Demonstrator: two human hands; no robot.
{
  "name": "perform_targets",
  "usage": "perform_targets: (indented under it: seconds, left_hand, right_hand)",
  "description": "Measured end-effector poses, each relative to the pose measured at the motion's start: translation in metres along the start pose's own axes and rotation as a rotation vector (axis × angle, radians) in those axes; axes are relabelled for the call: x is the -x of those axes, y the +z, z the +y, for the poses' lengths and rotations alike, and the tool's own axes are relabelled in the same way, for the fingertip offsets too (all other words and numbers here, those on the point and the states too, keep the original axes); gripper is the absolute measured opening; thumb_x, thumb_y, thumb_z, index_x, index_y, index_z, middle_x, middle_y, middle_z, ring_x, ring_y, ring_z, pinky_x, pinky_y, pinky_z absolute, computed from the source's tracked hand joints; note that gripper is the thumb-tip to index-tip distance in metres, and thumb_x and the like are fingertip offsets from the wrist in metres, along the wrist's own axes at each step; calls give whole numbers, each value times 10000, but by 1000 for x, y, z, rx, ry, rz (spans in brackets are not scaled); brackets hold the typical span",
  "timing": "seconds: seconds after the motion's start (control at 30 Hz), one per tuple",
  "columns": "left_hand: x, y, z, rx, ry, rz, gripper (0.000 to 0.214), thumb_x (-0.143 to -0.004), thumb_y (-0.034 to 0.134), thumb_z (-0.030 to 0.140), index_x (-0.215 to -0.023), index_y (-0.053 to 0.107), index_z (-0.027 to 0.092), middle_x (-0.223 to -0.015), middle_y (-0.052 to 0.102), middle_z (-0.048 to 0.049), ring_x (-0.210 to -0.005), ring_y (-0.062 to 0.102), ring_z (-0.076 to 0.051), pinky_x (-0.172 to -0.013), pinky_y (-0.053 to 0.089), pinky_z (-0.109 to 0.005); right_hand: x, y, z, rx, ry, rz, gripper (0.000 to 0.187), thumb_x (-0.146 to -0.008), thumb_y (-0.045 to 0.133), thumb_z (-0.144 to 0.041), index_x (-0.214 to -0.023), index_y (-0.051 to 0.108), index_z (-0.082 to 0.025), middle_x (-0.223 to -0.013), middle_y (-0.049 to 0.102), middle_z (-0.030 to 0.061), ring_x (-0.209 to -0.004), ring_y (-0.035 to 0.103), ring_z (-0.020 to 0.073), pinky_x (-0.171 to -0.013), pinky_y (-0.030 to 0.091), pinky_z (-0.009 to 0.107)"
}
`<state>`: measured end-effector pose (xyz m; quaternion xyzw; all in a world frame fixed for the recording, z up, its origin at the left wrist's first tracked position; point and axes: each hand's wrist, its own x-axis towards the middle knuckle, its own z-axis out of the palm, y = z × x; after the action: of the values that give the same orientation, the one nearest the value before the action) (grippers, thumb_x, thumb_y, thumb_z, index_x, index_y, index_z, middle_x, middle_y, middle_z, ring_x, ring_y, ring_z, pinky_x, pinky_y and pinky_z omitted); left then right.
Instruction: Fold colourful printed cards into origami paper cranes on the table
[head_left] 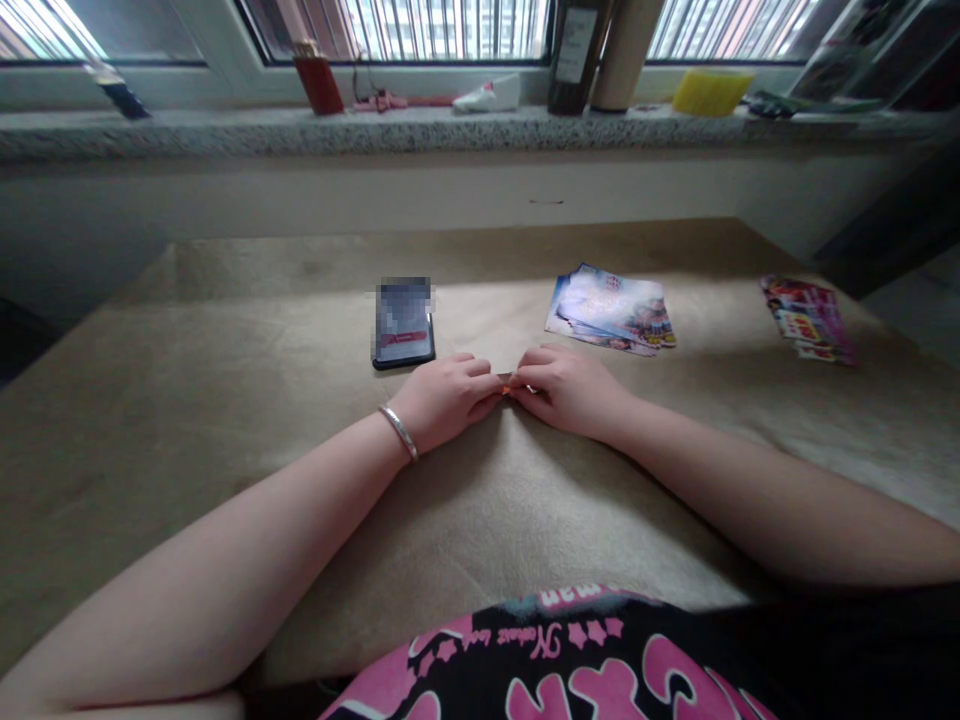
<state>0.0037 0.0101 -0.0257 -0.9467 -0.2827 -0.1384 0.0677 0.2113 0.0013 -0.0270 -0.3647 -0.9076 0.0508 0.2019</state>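
- The left hand (448,402), with a rounded silver bracelet (400,432) at its wrist, reaches inward, bent at the knuckles.
- The right hand (574,392) mirrors it, back upward.
- Each grip is narrow, pinching a small, mostly hidden orange piece (506,389) between the hands, over the tan table (247,380).

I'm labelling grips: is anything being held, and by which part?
The left hand and right hand pinch an orange thing from either side, hiding much of it; which part each grips cannot be told.
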Motion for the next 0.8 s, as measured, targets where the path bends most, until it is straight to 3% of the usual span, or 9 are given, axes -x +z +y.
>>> perform_targets:
  seconds: [0.23, 0.57, 0.8]
  left_hand:
    - [3, -7, -4, 97, 31, 7, 182, -880, 491, 226, -910, 666, 189, -762, 668, -13, -693, 598, -127, -669, 461, -237]
    - [6, -7, -6, 1, 85, -21, 207, -902, 459, 219, -972, 651, 194, -797, 665, -18, -724, 593, -127, -683, 454, -229]
    - [9, -6, -7, 5, 125, 21, 245, -900, 460, 252, -1051, 652, 243, -873, 707, -1, -705, 599, -115, -628, 452, -220]
  right_hand:
    - [0, 4, 5, -216, 103, 3, 123, -840, 575, -211, -761, 654, -159, -778, 611, 53, -750, 536, 150, -700, 418, 273]
    - [2, 7, 4, -184, 152, 26, 87, -820, 597, -199, -761, 652, -167, -723, 617, 43, -751, 530, 160, -688, 402, 277]
    - [0, 7, 8, -202, 236, -32, 76, -807, 617, -220, -761, 650, -169, -721, 597, 25, -669, 519, 128, -616, 374, 243]
